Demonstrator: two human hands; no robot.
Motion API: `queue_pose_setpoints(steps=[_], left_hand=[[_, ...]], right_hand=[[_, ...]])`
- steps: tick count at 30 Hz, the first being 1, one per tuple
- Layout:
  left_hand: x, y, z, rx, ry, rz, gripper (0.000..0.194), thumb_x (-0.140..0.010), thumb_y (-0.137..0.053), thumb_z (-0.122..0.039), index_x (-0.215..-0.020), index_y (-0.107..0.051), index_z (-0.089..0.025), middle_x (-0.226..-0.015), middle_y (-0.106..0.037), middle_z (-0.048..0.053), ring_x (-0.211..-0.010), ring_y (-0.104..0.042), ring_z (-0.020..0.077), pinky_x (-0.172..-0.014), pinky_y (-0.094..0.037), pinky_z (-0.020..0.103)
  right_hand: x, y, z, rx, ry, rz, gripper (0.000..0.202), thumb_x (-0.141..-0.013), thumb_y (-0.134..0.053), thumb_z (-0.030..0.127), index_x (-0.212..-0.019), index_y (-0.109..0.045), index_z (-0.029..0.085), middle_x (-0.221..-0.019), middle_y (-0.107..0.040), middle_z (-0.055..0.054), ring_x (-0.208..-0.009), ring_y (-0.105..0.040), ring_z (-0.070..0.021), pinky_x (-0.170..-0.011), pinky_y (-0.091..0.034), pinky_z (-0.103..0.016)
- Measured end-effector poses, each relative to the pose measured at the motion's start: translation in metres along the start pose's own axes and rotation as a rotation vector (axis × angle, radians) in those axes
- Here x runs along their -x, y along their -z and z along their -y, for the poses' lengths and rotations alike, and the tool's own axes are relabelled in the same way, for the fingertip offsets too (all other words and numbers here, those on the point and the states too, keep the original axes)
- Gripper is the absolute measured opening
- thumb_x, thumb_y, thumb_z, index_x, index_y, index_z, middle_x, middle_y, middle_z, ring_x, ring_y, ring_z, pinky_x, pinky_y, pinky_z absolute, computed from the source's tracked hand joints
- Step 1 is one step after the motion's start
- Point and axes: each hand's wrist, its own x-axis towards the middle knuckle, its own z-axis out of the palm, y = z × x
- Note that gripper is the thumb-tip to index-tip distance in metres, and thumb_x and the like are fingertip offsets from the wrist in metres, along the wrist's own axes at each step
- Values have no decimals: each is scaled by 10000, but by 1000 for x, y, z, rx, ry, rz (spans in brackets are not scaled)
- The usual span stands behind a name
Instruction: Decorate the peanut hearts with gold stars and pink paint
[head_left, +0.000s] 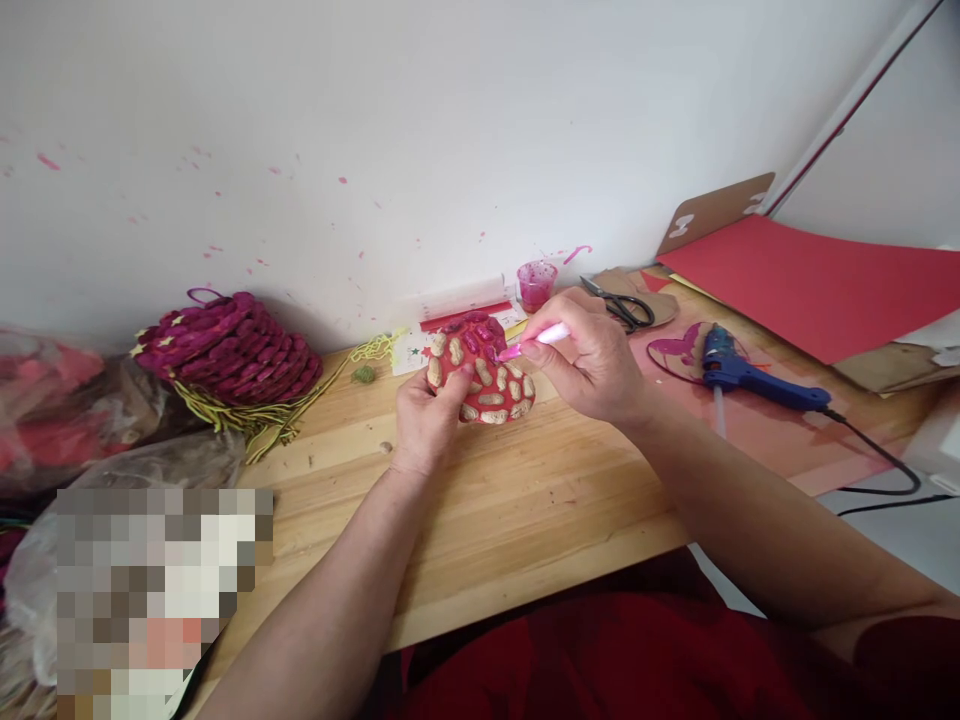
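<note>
My left hand [429, 415] grips the left edge of a red piece covered with peanuts in their shells [491, 385], its thumb lying on the front. Peanuts near the top are coated magenta, while the lower ones keep their bare tan colour. Between the thumb and fingers of my right hand [589, 355] is a slim paintbrush [551, 335] with a white and pink handle. Its tip meets the peanuts at the upper right of the piece, and the bristles are too small to make out. Behind my right hand stands a clear cup of magenta paint [537, 287].
Black-handled scissors [630, 312] and a blue glue gun [761, 380] with a cord lie to the right, near red sheets [810, 285]. At left are a stack of magenta peanut pieces [232, 350] with yellow-green strings, and plastic bags [150, 465]. A paint-spattered wall [337, 150] rises behind.
</note>
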Motion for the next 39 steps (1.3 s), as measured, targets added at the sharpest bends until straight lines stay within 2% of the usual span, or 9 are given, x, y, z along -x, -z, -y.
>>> queue_pose_setpoints(steps=[8,12,21,29,39], left_hand=[[0,3,2,-9,-22,22,376,-732,-855,-495,-874,-761,-161,-763,-782,40,-638,-715,174,-596,-567,261],[1,3,0,-35,-20,0,359,-749,-845,-490,-838,-755,-154,-721,-769,35,-589,-693,159,-549,-542,240],[0,1,1,4,-14,4,390,-715,-858,-498,-889,-763,-162,-827,-806,60,-682,-744,193,-631,-602,282],[2,2,-1,-56,-81,4,338,-746,-833,-473,-840,-753,-158,-767,-767,30,-590,-641,134,-552,-532,235],[5,2,-4,-106,-83,-3,305,-763,-808,-451,-818,-740,-159,-729,-735,11,-556,-587,120,-523,-486,228]], right_hand=[[0,-1,0,-27,10,-21,164,-1009,-615,372,-909,-643,245,-844,-724,-22,-844,-639,-223,-815,-441,-407],[0,-2,1,-13,17,-12,180,-994,-641,379,-876,-637,244,-798,-703,-8,-817,-619,-215,-804,-428,-399],[1,-1,0,-13,5,1,163,-988,-635,368,-876,-642,250,-809,-714,-16,-845,-638,-226,-819,-435,-414],[1,-3,1,4,23,15,159,-993,-627,357,-884,-632,243,-809,-707,-15,-832,-625,-224,-828,-428,-420],[1,-1,3,23,33,22,101,-970,-649,291,-887,-629,237,-814,-714,-14,-836,-626,-218,-819,-423,-410]])
